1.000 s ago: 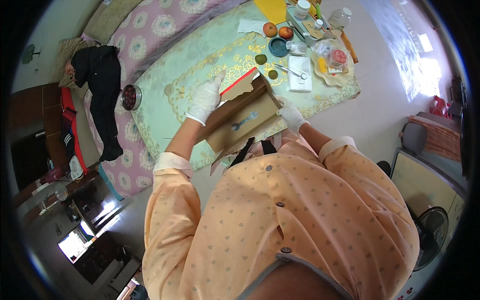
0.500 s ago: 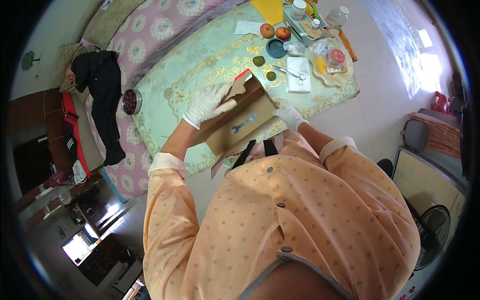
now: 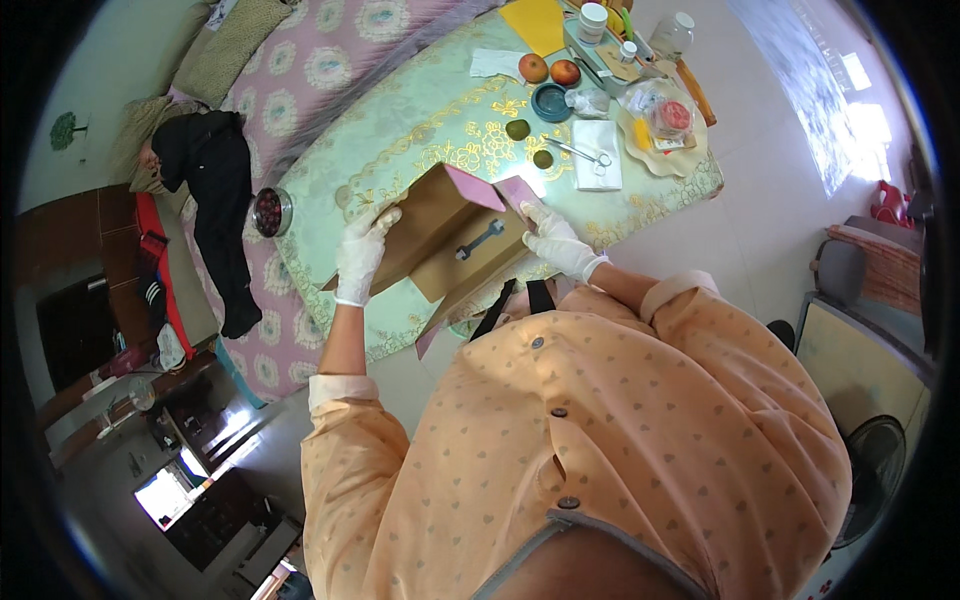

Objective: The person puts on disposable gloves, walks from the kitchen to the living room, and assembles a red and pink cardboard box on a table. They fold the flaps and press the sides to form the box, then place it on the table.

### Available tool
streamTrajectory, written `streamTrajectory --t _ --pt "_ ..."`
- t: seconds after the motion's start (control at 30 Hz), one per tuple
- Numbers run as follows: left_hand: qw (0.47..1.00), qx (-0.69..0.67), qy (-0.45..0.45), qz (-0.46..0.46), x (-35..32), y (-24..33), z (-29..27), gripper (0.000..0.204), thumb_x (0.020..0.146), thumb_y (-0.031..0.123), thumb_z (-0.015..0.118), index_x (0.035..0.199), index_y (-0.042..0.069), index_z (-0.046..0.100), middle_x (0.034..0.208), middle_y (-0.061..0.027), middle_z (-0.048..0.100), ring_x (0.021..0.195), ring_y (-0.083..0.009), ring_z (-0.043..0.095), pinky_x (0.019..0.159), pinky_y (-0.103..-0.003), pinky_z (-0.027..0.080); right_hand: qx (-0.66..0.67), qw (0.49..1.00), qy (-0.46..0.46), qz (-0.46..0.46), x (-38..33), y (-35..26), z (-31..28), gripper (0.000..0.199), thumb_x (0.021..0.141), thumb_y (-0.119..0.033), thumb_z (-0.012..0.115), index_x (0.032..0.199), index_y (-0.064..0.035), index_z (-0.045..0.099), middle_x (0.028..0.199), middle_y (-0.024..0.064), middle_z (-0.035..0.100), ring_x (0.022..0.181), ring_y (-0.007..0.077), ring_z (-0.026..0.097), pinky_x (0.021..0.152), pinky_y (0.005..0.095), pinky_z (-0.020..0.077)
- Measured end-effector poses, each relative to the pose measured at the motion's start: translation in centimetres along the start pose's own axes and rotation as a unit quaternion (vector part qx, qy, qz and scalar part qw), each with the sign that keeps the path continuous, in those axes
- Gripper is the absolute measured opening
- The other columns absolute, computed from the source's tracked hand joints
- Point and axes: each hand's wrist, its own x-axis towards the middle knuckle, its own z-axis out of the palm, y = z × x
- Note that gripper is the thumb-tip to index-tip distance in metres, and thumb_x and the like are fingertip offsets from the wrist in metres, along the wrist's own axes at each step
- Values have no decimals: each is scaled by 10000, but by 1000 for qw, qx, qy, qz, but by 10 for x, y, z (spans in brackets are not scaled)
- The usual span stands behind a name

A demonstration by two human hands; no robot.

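An opened cardboard box, brown inside with pink outer flaps, is held tilted over the near edge of the table. Inside it lies a grey double-ended wrench. My left hand, in a white glove, is closed on the box's left side panel, thumb pointing up. At the box's right end, my right hand, gloved too, pinches a pink flap. Neither hand touches the wrench.
A cloth-covered table holds two apples, a blue-green bowl, green fruits, scissors on a napkin, and a scalloped dish. A bowl of dark red fruit stands left. A person lies on the sofa.
My left hand has moved left and down from the box's top flap to its side panel. My right hand has shifted slightly left. The far flaps have swung outward, showing pink.
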Motion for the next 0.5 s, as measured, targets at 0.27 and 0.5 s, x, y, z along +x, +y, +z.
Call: streamTrajectory --t 0.27,0.5 --pt "939 334 62 49 -78 32 -14 347 863 -11 587 1188 63 682 944 -68 712 799 -242 653 777 -297 508 -71 992 -102 -3 3 -68 -21 758 847 -312 690 1447 26 371 1462 242 414 1369 373 385 1147 386 308" --pt "867 398 118 275 -117 33 19 556 735 -41 628 1265 125 630 1141 -64 688 987 -252 653 863 -379 524 65 992 -101 -45 18 -39 -9 799 767 -214 719 1432 38 354 1375 261 464 1307 383 443 1105 386 361"
